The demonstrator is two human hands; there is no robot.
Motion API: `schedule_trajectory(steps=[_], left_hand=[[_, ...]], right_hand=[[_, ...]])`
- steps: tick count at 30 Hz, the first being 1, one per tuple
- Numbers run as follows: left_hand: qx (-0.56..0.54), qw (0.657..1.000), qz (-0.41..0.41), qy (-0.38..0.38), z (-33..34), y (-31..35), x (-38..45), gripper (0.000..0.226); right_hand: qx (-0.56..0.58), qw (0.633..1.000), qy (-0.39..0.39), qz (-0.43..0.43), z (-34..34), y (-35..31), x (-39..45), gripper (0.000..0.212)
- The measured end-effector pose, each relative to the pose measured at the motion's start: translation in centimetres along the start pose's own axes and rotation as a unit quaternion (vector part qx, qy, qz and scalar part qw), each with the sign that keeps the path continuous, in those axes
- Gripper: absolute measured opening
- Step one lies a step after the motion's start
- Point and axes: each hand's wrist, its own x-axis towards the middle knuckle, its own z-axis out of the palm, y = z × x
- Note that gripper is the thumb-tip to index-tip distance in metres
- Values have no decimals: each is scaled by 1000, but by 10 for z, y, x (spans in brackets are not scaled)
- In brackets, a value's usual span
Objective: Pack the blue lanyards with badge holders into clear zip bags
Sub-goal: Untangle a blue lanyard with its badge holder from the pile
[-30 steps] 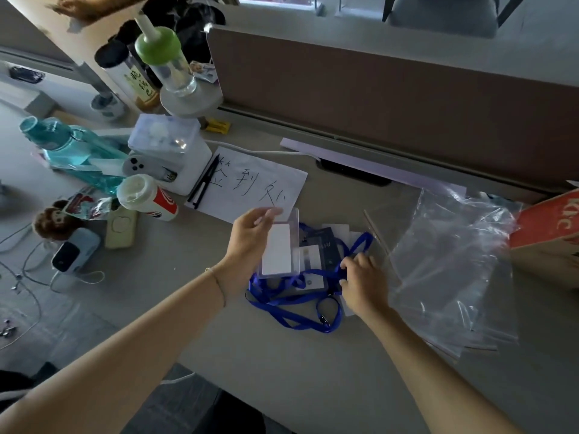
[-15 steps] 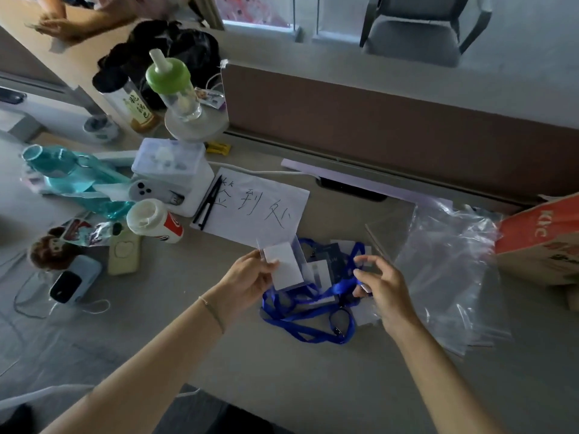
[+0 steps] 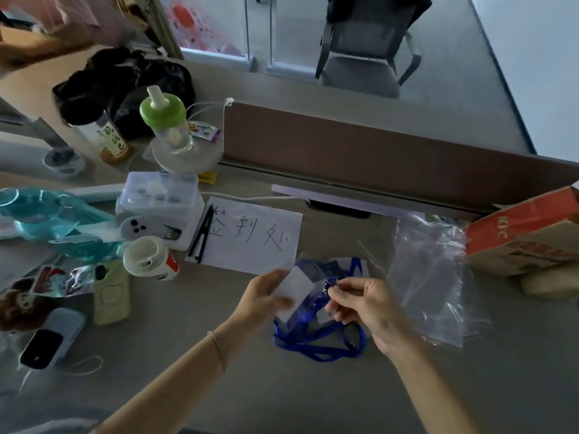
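Both hands are busy near the desk's middle: the left hand (image 3: 266, 297) grips the badge holder (image 3: 294, 285), the right hand (image 3: 365, 305) pinches the lanyard (image 3: 316, 343) clip, so gather the loose strap before reaching right for the zip bags (image 3: 435, 277).

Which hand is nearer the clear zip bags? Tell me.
Right. The right hand is just left of the clear zip bags; the left hand is farther left, holding a badge holder.

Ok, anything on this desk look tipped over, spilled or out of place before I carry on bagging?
One thing: the white cup with a red logo lies on its side left of the handwritten paper, mouth toward the camera. No spill shows. The blue lanyards are only a loose tangle.
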Motion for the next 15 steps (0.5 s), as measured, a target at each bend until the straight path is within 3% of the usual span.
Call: schedule_trajectory(steps=[3, 6, 10, 15], left_hand=[[196, 979, 43, 24, 7, 0, -5, 34], [325, 933, 152, 42, 14, -2, -11, 23], [354, 897, 257, 67, 18, -3, -22, 31], [337, 889, 288, 117, 23, 0, -36, 34]], right_hand=[[-109, 992, 16, -69, 18, -5, -1, 16], [-155, 985, 4, -74, 29, -8, -4, 35], [-133, 990, 28, -35, 30, -7, -8, 44], [-103, 994, 30, -1, 19, -3, -16, 51]])
